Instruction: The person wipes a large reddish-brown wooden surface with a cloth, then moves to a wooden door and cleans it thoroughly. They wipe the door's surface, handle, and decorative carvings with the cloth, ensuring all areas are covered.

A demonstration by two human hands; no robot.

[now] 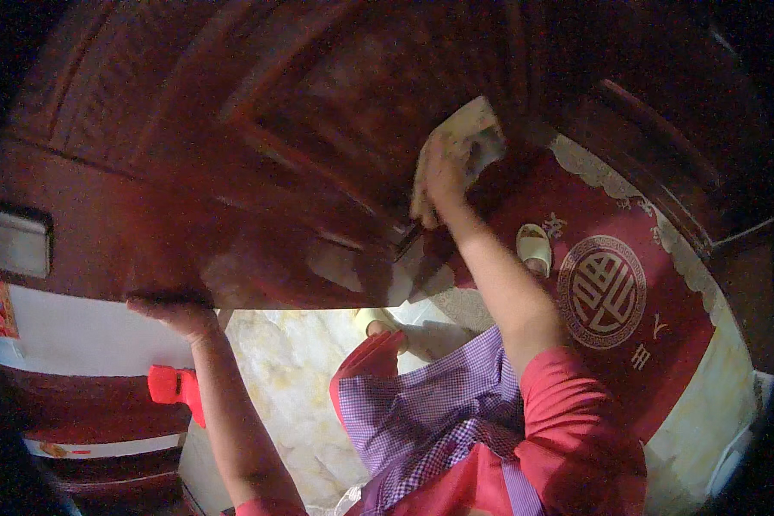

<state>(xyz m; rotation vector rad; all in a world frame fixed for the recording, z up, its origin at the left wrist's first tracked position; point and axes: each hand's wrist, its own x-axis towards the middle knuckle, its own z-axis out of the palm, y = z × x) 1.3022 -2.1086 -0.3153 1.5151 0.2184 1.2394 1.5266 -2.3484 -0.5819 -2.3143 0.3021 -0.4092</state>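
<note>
A dark reddish-brown door (335,129) with raised mouldings stretches across the top of the view. Against its panel my right hand (444,171) presses a pale, folded cloth (474,122), which spreads past the fingers and looks slightly blurred. My left hand (177,317) grips the door's near edge at the lower left; some of its fingers are in shadow or hidden by the edge. Both forearms reach up from below, the right one crossing over a red doormat (671,271).
Pale slippers (533,248) are on my feet, one on the mat, the other (369,320) over marbled floor tiles (277,374). The dark door frame (658,142) curves along the right. At the left are a red plastic object (166,385) and a dark red surface (97,403).
</note>
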